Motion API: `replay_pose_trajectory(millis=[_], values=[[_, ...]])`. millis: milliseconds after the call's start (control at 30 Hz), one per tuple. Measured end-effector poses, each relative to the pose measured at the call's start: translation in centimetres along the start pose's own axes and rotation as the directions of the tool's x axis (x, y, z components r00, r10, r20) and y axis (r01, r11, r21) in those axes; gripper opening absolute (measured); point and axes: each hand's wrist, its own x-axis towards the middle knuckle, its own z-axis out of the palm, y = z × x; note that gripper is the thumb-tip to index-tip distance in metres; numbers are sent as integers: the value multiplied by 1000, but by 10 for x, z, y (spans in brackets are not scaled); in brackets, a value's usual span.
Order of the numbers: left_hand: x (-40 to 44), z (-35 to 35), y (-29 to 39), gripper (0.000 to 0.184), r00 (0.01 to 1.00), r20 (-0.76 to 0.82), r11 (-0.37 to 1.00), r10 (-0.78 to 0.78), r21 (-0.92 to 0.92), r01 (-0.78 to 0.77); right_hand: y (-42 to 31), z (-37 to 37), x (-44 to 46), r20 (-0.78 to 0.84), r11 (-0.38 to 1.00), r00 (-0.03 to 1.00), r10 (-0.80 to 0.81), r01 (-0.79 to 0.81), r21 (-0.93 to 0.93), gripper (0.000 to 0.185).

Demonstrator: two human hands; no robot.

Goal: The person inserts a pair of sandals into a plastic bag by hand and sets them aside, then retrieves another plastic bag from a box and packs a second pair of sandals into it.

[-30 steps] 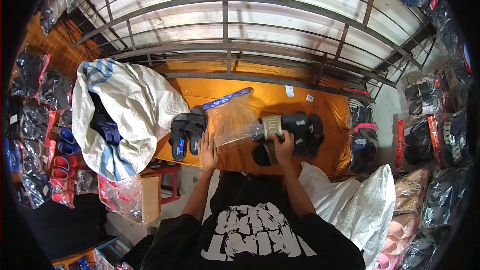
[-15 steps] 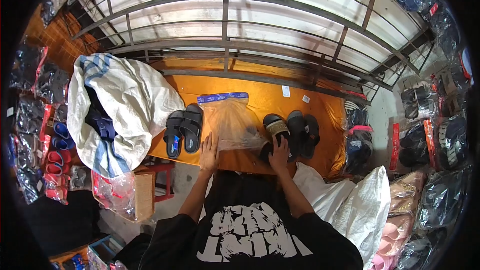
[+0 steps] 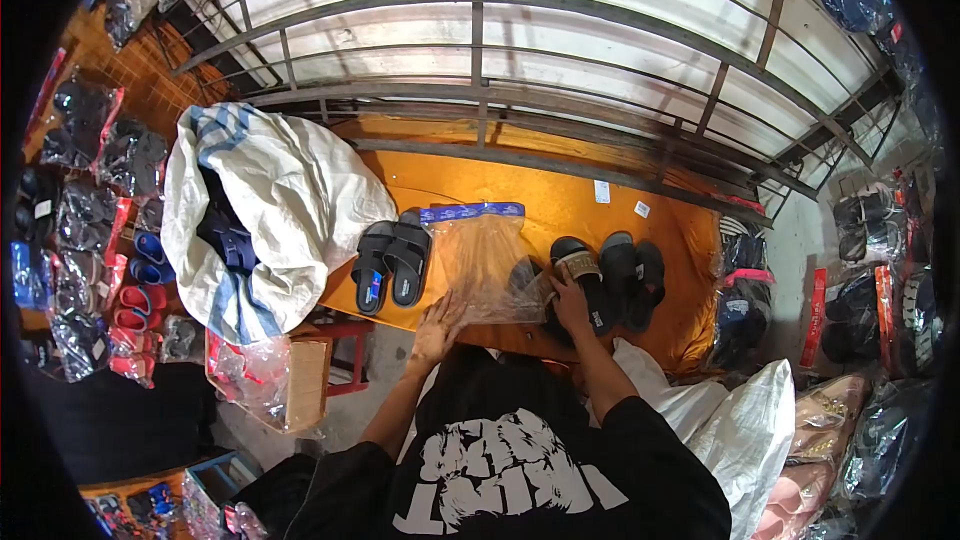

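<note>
While black slides (image 3: 407, 258) rest on the orange bench (image 3: 560, 205), the left hand (image 3: 437, 328) lies almost flat at the near corner of the clear plastic bag (image 3: 478, 270); whether it pinches, I cannot tell. Right of the bag, the right hand (image 3: 570, 308) bends its fingers beside the tan-banded slide (image 3: 579, 266), its hold unclear. The bag might tear if this slide catches its edge.

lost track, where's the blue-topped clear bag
In the head view, the clear bag lies near centre, just right of two black sandals, by the left hand.
</note>
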Motion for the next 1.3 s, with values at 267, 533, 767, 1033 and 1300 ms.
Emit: replay_pose_trajectory(millis=[267,533,767,1033,1300], values=[[23,-17,15,40,989,-147,995,-26,-103,11,6,-26,-24,-225,962,970,91,-27,270,54],[80,-46,52,41,920,-391,988,13,-138,-73,-12,-109,-53,-603,949,786,139,68,307,52],[130,-45,94,46,923,-378,973,70,-178,-147,-33,-153,-88,-682,971,721,124,53,233,54],[142,-83,117,48,859,-512,941,-17,-299,-160,-39,-179,-111,-755,961,636,158,77,265,54],[131,-142,144,56,688,-723,951,66,-162,-262,-73,-196,-96,-789,942,611,68,221,252,59]])
